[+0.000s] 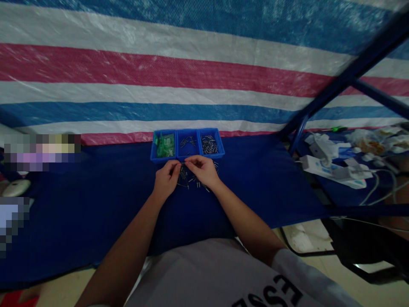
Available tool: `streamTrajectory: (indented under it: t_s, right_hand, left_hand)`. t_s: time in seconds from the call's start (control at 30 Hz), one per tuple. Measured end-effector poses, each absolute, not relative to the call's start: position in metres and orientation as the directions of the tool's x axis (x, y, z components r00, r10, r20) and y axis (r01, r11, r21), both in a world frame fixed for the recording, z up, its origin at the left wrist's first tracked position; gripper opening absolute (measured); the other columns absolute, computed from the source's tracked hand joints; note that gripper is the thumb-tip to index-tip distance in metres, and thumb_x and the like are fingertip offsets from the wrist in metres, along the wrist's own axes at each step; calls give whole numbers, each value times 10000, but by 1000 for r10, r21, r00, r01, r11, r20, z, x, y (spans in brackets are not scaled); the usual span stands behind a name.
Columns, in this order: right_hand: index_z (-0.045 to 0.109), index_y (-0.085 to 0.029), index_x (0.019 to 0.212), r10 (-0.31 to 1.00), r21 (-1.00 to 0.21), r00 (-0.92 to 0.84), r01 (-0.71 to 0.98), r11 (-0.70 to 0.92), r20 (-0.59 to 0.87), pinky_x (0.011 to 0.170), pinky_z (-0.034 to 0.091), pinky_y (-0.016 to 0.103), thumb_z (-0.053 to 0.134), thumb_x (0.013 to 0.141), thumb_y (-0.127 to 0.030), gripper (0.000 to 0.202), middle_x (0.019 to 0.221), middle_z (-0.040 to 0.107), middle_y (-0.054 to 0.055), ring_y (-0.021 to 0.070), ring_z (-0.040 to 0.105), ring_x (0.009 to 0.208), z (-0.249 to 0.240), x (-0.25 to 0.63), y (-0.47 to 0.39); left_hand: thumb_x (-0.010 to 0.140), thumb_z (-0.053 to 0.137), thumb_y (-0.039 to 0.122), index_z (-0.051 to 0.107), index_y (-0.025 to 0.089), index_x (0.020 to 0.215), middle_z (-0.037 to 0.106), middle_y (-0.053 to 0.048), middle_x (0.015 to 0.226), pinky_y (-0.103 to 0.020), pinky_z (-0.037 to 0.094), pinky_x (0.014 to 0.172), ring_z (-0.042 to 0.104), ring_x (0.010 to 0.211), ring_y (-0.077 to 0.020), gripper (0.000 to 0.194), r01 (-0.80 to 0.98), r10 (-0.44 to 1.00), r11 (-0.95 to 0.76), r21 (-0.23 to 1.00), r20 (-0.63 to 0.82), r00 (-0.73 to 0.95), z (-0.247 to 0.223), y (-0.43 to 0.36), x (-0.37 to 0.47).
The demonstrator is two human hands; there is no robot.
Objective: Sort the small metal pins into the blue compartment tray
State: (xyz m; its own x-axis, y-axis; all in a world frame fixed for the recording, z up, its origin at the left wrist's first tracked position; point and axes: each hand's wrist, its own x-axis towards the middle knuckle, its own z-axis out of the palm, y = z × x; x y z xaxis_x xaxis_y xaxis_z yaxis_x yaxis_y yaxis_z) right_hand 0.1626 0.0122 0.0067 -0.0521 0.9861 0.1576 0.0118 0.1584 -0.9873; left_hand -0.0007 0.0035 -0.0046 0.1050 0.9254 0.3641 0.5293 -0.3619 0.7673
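My left hand (pixel 166 178) and my right hand (pixel 203 169) meet just in front of three joined blue bins. Both are closed, fingertips pinching a thin metal pin (pixel 183 163) that spans the small gap between them; its details are too small to make out. Below and between the hands, several similar metal pins (pixel 198 184) lie scattered on the dark blue cloth (pixel 255 179). The left bin (pixel 154 154) holds green plastic packets (pixel 165 146). A few thin pins (pixel 188 141) lie in the middle bin (pixel 188 150). Many short metal pieces (pixel 209 145) fill the right bin (pixel 221 149).
A striped plastic sheet (pixel 191 72) hangs behind the cloth surface. At right, a blue metal frame (pixel 338 87) slants up beside a white power strip (pixel 332 171) with cables and plastic bags (pixel 370 143). A white computer mouse (pixel 16 187) lies at far left.
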Motion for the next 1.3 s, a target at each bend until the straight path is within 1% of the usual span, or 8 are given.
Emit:
streamTrajectory:
  t_s: [0.23,0.5,0.7,0.93,1.3]
  right_hand:
    - [713,-205,869,986,-987,-51,32,158,157,677,523,281,681,769,-329,163,806,716,28,140,653,712,8,162,11]
    - [707,-201,864,985,-986,-57,19,163,161,670,519,287,677,765,-341,174,802,713,31,146,649,706,8,163,11]
    - [711,-197,867,986,-987,-59,24,158,157,699,523,291,678,768,-333,171,818,716,34,149,654,734,9,163,11]
    - [712,-189,872,984,-985,-55,21,171,169,682,518,281,679,766,-311,164,809,718,31,140,651,713,9,163,11]
    - [708,-192,875,983,-984,-58,26,174,172,705,531,287,677,773,-312,160,822,720,33,143,660,735,8,163,11]
  left_hand:
    - [902,511,361,604,201,984,600,38,628,-215,424,536,556,519,-101,203,519,930,-347,781,357,84,-3,2,1]
    - [900,520,360,583,206,992,572,54,589,-209,393,499,530,479,-94,190,509,937,-332,794,342,78,-4,2,1]
    - [911,509,363,591,202,963,576,50,606,-210,399,522,539,501,-93,188,518,930,-353,779,354,100,-4,2,0]
    - [927,475,358,597,191,922,563,47,608,-206,406,546,536,524,-90,207,533,924,-368,762,363,120,-4,3,0]
    - [913,499,364,605,191,946,579,43,616,-207,417,542,551,531,-96,205,521,928,-354,777,361,92,-4,3,0]
